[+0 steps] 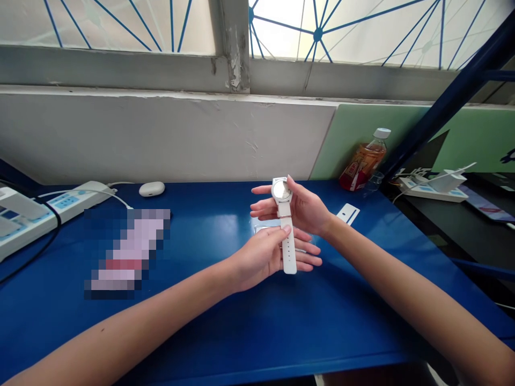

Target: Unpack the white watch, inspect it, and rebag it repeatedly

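Above the blue desk (193, 321) I hold up a white wristwatch (289, 252) with its strap hanging down. My left hand (263, 253) grips the strap, thumb across its front and fingers stretched out behind it. Around the round watch face, my right hand (308, 206) holds the case from the right, thumb near its upper edge and fingers reaching behind it to the left. A clear, shiny item (259, 227) lies on the desk behind my hands, mostly hidden, so I cannot make out its kind.
At the left are a power strip (76, 197) with cables, a white earbud case (152, 188) and a blurred-out rectangular item (131, 252). A white card (347, 214) and a leaning drink bottle (364, 161) are at the right, near a blue metal post (438, 102). Another power strip (436, 187) stands beyond.
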{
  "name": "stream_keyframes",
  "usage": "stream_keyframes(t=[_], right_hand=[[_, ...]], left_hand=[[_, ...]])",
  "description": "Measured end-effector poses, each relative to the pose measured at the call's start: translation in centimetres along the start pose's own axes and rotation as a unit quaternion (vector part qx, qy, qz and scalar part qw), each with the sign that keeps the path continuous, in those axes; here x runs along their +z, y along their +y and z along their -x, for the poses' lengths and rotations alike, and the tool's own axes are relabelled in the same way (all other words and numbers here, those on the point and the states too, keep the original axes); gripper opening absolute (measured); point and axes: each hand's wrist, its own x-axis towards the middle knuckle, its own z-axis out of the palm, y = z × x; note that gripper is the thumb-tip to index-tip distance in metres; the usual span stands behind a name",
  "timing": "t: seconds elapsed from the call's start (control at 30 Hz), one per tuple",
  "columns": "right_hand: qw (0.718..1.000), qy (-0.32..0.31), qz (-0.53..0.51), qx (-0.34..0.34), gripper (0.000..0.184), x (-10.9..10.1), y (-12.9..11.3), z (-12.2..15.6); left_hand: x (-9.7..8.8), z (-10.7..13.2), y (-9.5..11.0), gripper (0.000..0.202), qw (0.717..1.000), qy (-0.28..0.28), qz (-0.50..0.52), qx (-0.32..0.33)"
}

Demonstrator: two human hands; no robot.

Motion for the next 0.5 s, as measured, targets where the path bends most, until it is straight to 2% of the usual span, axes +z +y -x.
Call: stream_keyframes(t=[0.2, 0.5], right_hand=[[0.999, -0.009, -0.005, -0.034, 0.057, -0.2, 0.1, -0.6], [1.0, 0.004, -0.014, -0.02, 0.056, -0.6, 0.8, 0.1]], left_hand=[[-0.3, -0.3, 0.8, 0.035, 1.0, -0.002, -0.01, -0.005], [-0.2, -0.3, 0.2, 0.032, 0.999, 0.004, -0.02, -0.035]])
